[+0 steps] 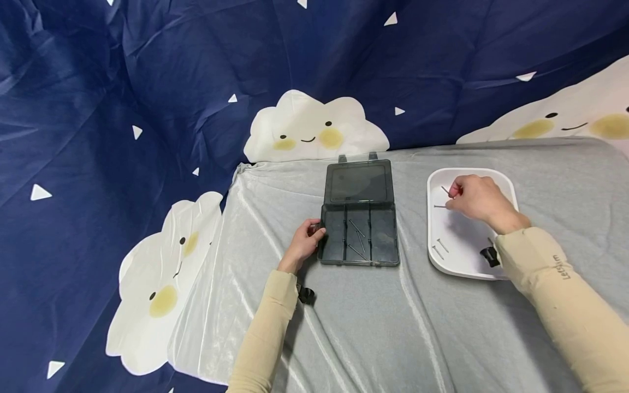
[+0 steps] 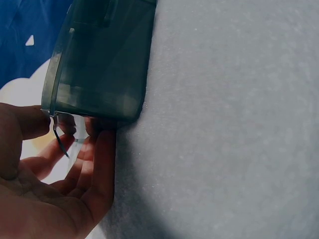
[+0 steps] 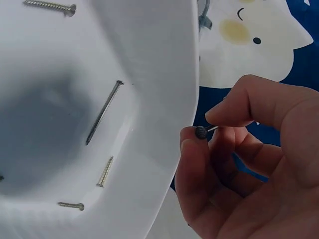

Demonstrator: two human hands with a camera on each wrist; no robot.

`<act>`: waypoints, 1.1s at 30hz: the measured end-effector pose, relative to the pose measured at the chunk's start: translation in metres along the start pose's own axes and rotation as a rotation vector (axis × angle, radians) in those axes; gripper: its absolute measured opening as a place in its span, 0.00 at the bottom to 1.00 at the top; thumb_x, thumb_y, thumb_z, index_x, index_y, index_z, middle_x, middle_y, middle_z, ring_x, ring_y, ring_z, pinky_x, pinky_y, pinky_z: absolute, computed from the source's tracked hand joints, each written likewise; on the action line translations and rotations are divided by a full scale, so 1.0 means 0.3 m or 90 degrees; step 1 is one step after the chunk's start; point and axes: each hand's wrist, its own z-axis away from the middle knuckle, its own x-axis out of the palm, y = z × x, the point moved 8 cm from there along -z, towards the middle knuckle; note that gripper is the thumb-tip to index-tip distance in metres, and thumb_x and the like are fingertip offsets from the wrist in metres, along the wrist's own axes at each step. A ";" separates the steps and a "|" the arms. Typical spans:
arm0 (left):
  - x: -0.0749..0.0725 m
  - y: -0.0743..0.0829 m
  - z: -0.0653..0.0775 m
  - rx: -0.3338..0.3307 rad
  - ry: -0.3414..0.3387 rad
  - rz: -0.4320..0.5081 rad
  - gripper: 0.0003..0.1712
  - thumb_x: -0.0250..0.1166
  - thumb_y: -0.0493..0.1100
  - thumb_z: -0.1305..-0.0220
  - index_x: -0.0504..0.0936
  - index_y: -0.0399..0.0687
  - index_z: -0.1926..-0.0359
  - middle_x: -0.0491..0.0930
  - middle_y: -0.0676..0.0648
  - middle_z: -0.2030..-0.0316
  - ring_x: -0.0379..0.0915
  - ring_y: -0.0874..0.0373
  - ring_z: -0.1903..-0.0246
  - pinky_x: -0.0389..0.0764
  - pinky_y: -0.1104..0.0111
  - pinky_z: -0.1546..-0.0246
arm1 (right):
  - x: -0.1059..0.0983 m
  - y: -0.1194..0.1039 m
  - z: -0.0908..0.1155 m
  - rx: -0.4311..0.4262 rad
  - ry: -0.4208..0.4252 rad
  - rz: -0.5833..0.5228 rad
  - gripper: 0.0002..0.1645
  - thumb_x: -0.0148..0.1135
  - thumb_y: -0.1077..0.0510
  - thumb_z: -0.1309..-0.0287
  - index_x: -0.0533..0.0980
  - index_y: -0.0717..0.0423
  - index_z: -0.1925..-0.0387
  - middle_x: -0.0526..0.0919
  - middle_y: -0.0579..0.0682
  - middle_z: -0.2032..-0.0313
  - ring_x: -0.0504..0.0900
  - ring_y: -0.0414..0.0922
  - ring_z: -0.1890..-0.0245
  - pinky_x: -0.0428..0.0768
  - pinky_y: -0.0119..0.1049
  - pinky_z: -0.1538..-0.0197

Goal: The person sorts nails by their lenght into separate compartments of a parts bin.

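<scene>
A dark translucent compartment box [image 1: 333, 254] lies with its lid [image 1: 360, 183] folded back. Three nails [image 1: 357, 227] rest in its middle compartment. My left hand [image 1: 301, 244] grips the box's left side; in the left wrist view its thumb lies at the rim of the box [image 2: 102, 74] and its fingers are lower, by the wall. Over the white tray [image 1: 508, 188], my right hand [image 1: 479, 199] pinches a nail [image 3: 201, 132] between thumb and index finger, its ridged head facing the wrist camera. Another nail [image 3: 103, 113] lies inside the tray, along with several screws [image 3: 52, 7].
Grey velvety cloth [image 1: 363, 316] covers the table, with long creases in it. Behind and to the left hangs a dark blue curtain [image 1: 196, 65] printed with smiling clouds. The box and the tray stand apart, with cloth between them.
</scene>
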 end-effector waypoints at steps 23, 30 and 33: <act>-0.003 0.003 -0.005 0.005 0.005 -0.007 0.21 0.60 0.43 0.32 0.74 0.46 0.40 0.77 0.40 0.53 0.72 0.57 0.61 0.72 0.71 0.67 | -0.005 -0.136 0.006 -0.065 0.023 -0.011 0.05 0.63 0.61 0.58 0.73 0.53 0.77 0.73 0.46 0.80 0.70 0.45 0.76 0.64 0.37 0.69; -0.004 0.005 -0.003 0.009 0.006 -0.011 0.21 0.60 0.43 0.32 0.74 0.46 0.39 0.77 0.41 0.54 0.72 0.56 0.61 0.72 0.71 0.67 | 0.007 -0.193 0.001 -0.079 0.023 -0.020 0.05 0.63 0.61 0.58 0.75 0.54 0.75 0.76 0.47 0.77 0.71 0.45 0.74 0.65 0.38 0.68; -0.005 0.005 -0.002 0.011 0.007 -0.008 0.21 0.60 0.42 0.32 0.74 0.46 0.39 0.76 0.41 0.55 0.71 0.57 0.62 0.72 0.71 0.67 | 0.014 -0.221 0.000 -0.087 0.022 -0.023 0.05 0.62 0.61 0.58 0.75 0.55 0.74 0.76 0.48 0.76 0.72 0.46 0.73 0.66 0.38 0.66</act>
